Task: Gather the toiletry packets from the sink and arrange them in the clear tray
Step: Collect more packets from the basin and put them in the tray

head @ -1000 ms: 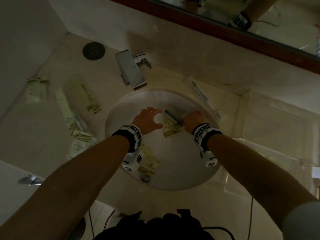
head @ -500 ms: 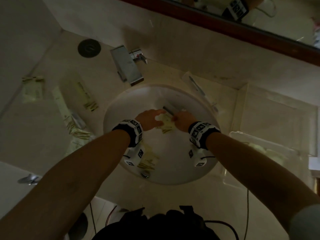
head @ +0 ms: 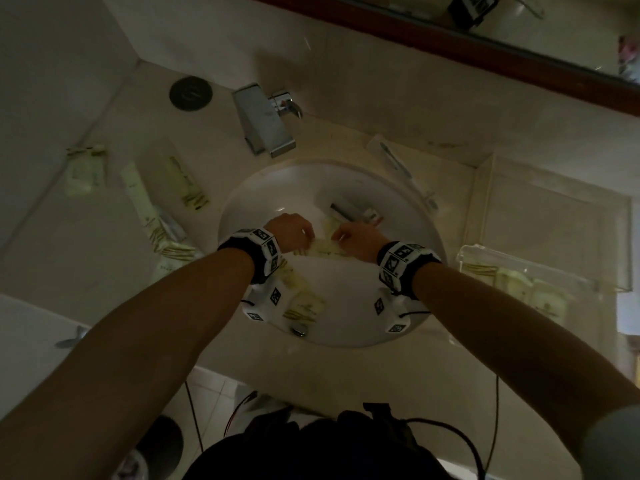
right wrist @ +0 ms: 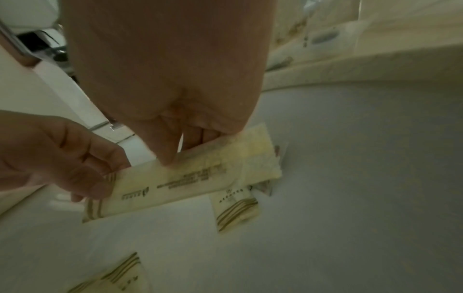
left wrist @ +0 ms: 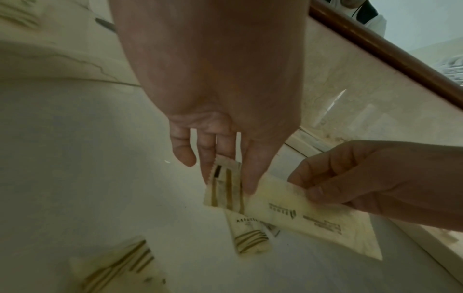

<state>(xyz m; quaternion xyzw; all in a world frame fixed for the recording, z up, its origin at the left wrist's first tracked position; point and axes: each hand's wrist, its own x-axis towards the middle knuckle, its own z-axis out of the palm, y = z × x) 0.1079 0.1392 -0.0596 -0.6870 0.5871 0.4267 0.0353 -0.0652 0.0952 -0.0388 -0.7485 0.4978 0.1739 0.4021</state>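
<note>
A long cream packet (head: 325, 249) with gold stripes is held level over the white sink (head: 408, 306). My left hand (head: 294, 233) pinches its striped end between thumb and fingers (left wrist: 229, 178). My right hand (head: 353, 237) pinches its upper edge toward the other end (right wrist: 183, 150). Under it a smaller striped packet (left wrist: 250, 237) lies in the bowl. Another packet (head: 304, 306) lies near the drain. The clear tray (head: 526, 268) at the right holds several packets.
A packet with a dark item (head: 349, 213) lies at the back of the bowl. The chrome faucet (head: 266, 123) stands behind the sink. More packets (head: 187, 181) lie on the counter to the left. A toothbrush packet (head: 394, 161) lies at the back right.
Both hands have drawn back toward the sink's middle and now hold the long packet stretched between them. The packet with the dark item behind them is uncovered.
</note>
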